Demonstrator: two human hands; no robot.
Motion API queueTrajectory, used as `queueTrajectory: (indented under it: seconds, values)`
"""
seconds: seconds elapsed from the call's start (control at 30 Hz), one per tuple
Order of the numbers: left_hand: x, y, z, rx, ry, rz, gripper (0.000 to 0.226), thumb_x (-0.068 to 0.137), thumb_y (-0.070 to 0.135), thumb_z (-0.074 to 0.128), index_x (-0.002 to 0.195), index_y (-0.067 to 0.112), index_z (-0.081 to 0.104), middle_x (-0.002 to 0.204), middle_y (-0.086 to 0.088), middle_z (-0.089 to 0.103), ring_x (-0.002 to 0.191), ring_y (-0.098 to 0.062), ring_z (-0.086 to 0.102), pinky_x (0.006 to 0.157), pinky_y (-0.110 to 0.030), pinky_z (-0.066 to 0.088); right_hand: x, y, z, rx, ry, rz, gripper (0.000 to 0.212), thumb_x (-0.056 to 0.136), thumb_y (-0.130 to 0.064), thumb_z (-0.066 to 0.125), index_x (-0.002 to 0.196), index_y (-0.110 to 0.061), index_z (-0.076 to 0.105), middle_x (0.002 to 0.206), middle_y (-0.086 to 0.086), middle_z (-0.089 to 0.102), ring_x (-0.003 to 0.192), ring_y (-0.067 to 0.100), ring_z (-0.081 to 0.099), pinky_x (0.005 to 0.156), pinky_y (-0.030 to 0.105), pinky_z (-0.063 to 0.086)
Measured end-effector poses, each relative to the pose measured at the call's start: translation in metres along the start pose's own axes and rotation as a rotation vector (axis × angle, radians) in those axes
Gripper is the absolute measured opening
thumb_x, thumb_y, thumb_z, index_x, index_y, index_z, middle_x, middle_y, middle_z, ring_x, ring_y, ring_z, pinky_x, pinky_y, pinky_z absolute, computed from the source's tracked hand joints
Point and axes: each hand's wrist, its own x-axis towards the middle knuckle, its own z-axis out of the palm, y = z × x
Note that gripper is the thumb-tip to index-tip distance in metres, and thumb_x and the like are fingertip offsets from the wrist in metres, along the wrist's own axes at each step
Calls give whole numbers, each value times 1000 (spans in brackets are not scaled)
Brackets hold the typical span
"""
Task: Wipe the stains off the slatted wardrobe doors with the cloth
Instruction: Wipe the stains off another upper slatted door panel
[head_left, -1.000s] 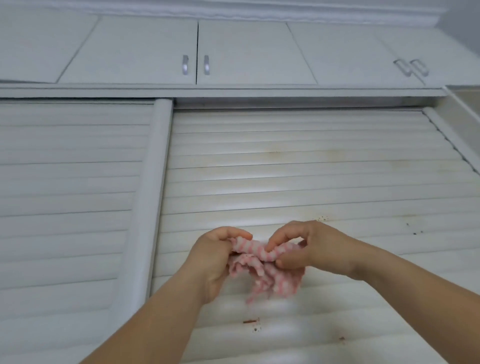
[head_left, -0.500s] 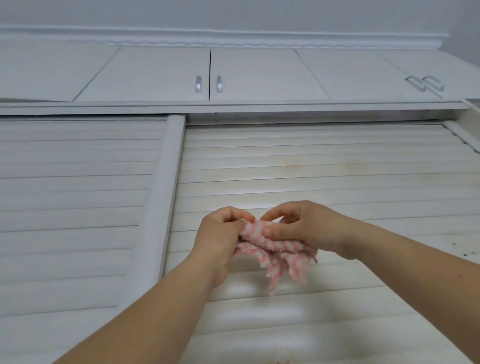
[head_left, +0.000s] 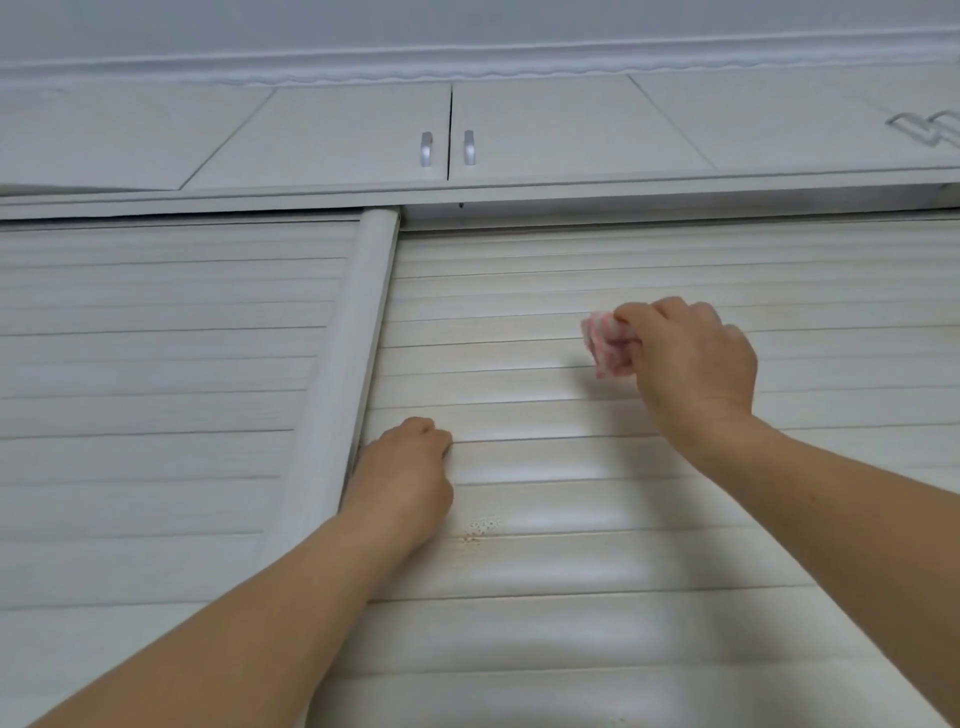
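Observation:
Two white slatted wardrobe doors fill the view, the right door (head_left: 597, 467) set behind the left door (head_left: 156, 389). My right hand (head_left: 691, 364) is shut on a bunched pink-and-white striped cloth (head_left: 605, 345), pressed against the upper slats of the right door. My left hand (head_left: 402, 480) rests against the right door beside the left door's vertical edge post (head_left: 345, 374), fingers curled, holding nothing. A patch of small brown specks (head_left: 480, 529) sits on a slat just right of my left wrist. Faint yellowish marks tint the upper slats.
Above the doors runs a row of flat white top cabinets (head_left: 337, 135) with paired metal handles (head_left: 447, 148); more handles (head_left: 930, 130) show at the far right. A ceiling moulding (head_left: 467, 60) runs across the top.
My hands have come apart. The right hand took the cloth up and right onto the door, while the left let go and dropped to the door near the edge post. The view tilted upward.

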Motion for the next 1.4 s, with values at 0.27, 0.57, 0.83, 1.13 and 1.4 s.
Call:
queueTrajectory:
  seconds: [0.27, 0.57, 0.83, 1.13, 1.4]
  values:
    - [4, -9, 5, 62, 55, 70, 51, 83, -4, 40, 129, 16, 53, 130, 0, 48, 117, -21, 44, 97, -31, 37, -30, -50, 53, 158, -134, -134, 28, 97, -14, 35, 113, -21, 57, 118, 4, 58, 108, 27, 52, 86, 35, 40]
    - [18, -7, 3, 206, 88, 90, 38, 85, 1, 36, 120, 15, 46, 118, -5, 42, 107, -26, 40, 77, -32, 34, -5, -69, 58, 222, -284, -329, 26, 99, -23, 30, 107, -31, 54, 130, -2, 53, 120, 21, 46, 100, 40, 32]
    - [30, -17, 10, 102, 120, 136, 38, 83, -2, 38, 116, 13, 51, 120, -4, 48, 115, -24, 43, 99, -34, 31, 13, -93, 67, 40, -220, -140, 39, 92, -10, 37, 129, -13, 48, 130, 9, 51, 120, 28, 43, 94, 36, 34]
    - [28, -24, 17, 137, 173, 204, 42, 83, 0, 38, 120, 14, 51, 118, -7, 52, 111, -26, 46, 92, -32, 31, 42, -131, 78, 78, -255, -380, 38, 99, -29, 29, 133, -28, 45, 136, 4, 40, 120, 28, 33, 93, 40, 30]
    - [27, -22, 14, 159, 159, 193, 44, 84, -2, 36, 123, 13, 49, 119, -7, 49, 108, -26, 47, 94, -31, 31, 52, -40, 57, -309, -98, -176, 34, 96, -28, 36, 122, -27, 58, 122, 4, 45, 115, 27, 36, 88, 37, 30]
